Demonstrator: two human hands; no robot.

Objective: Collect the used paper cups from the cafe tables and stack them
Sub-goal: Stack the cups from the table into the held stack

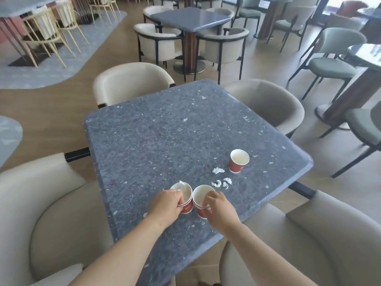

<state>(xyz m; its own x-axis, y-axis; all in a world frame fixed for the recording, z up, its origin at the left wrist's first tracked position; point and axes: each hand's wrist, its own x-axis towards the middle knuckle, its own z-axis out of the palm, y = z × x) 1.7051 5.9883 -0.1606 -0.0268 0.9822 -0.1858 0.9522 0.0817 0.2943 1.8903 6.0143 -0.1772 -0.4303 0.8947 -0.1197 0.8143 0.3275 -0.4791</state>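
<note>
Two red paper cups with white insides stand side by side near the front edge of the grey speckled table [165, 131]. My left hand [167, 205] grips the left cup [186, 198], which has a bit of crumpled tissue at its rim. My right hand [218, 209] holds the right cup [201, 198], fingers curled over its rim. A third red cup [238, 161] stands upright alone further right on the table, apart from both hands.
Several crumpled tissue scraps [221, 180] lie between the cups. Beige armchairs [132, 83] surround the table on all sides. Another grey table [189, 19] with chairs stands behind, and green chairs [329, 65] are at the right.
</note>
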